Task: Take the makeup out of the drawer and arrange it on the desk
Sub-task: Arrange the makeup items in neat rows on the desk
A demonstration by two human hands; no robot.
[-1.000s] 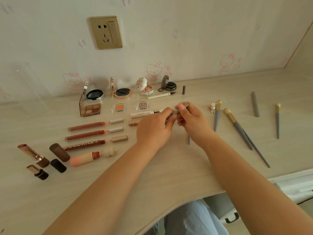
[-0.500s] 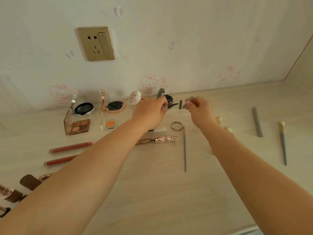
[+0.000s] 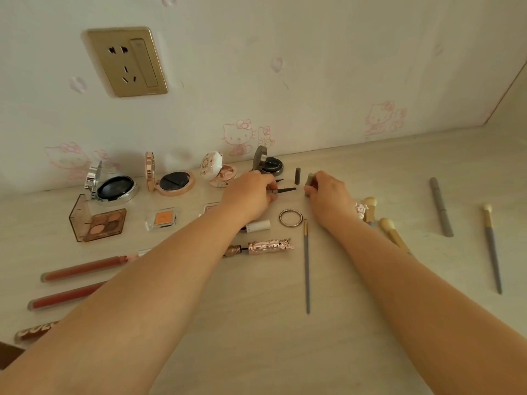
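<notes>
Near the wall, left hand (image 3: 251, 195) pinches eyeliner pen (image 3: 285, 190); right hand (image 3: 328, 196) holds its cap (image 3: 309, 179).

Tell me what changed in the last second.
Both hands moved from mid-desk to the back row. The left hand now holds the uncapped liner pen low near the desk; the right hand holds its grey cap apart. The compacts, lip glosses and brushes stayed put.

The desk (image 3: 370, 323) is pale, matt wood-grain laminate. A shiny metal ring (image 3: 291, 217) lies on it. The compact (image 3: 114, 189) has a mirror-bright chrome rim; the eyeshadow palette (image 3: 94, 220) is clear glossy plastic. The wall socket (image 3: 124, 61) looks brushed gold.
</notes>
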